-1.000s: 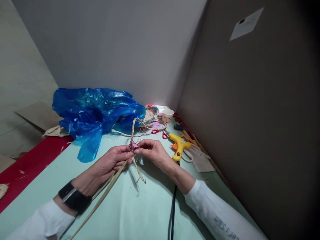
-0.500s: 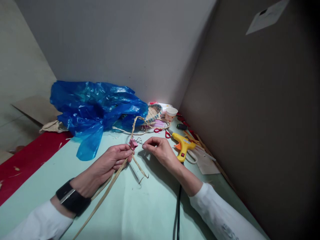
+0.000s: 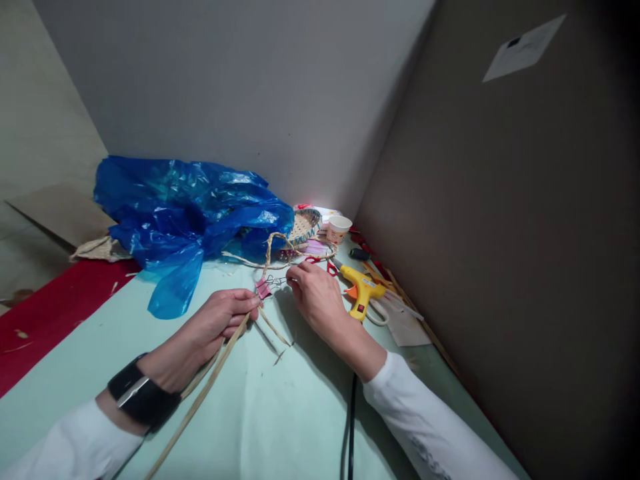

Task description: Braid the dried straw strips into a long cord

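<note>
Straw cord, pale tan and dry-looking, runs up from the near edge, over the pale green tabletop, to the left hand. Two long, flat, loose strands trail below that hand, and one short, thin end slants off to its right. The left hand is closed in a pinch, thumb and fingers holding the straw. Just beyond the fingertips one pink binder clip sits on the cord, its wire handles sticking out to the right. Past the clip the cord is twisted, rises and bends over in a loop.

The right hand has its fingers bent and drawn together at the end of those wires; whether it grips them, I cannot tell. Just beside it lies one yellow glue gun with one black cable. Farther back are one dark spool, one paper cup, one woven basket and, to the left, one large, crumpled blue plastic bag.
</note>
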The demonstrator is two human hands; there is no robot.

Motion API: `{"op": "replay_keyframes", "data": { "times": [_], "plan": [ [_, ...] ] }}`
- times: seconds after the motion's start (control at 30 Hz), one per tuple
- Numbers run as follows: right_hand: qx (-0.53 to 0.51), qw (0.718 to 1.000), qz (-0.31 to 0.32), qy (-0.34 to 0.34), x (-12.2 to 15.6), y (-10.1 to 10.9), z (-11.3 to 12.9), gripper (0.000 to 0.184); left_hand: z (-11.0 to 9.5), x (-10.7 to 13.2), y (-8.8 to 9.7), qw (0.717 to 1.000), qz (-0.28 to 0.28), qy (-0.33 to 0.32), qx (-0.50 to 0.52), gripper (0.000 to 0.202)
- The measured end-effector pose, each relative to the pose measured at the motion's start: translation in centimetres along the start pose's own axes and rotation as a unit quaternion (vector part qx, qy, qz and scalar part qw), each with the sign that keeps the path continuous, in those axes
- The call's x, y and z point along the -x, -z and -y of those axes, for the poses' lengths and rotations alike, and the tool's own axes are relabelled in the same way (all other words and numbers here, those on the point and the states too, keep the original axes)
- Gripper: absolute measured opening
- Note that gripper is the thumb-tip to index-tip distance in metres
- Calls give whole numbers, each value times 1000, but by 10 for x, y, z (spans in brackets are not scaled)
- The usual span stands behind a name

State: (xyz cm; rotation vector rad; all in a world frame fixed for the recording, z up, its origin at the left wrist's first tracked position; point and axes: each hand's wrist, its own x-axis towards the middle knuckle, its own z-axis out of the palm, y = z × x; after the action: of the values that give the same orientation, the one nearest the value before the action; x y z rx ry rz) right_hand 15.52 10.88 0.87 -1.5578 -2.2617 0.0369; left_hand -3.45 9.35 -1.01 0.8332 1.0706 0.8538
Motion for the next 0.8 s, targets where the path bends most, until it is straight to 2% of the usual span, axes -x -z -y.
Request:
{"op": "replay_keyframes", "data": {
  "times": [0.07, 0.37, 0.63, 0.8],
  "plan": [
    [47, 999, 20, 7, -2, -3, 2, 23, 1, 0, 1, 1000, -6, -3, -14, 16],
    [73, 995, 58, 31, -8, -11, 2, 27, 0, 2, -8, 994, -66, -20, -88, 22],
    [38, 997, 62, 21, -9, -18, -2, 24, 0, -1, -10, 980, -85, -27, -179, 23],
    [2, 998, 62, 28, -2, -20, -4, 25, 1, -1, -5, 964, -87, -55, -244, 22]
  ]
}}
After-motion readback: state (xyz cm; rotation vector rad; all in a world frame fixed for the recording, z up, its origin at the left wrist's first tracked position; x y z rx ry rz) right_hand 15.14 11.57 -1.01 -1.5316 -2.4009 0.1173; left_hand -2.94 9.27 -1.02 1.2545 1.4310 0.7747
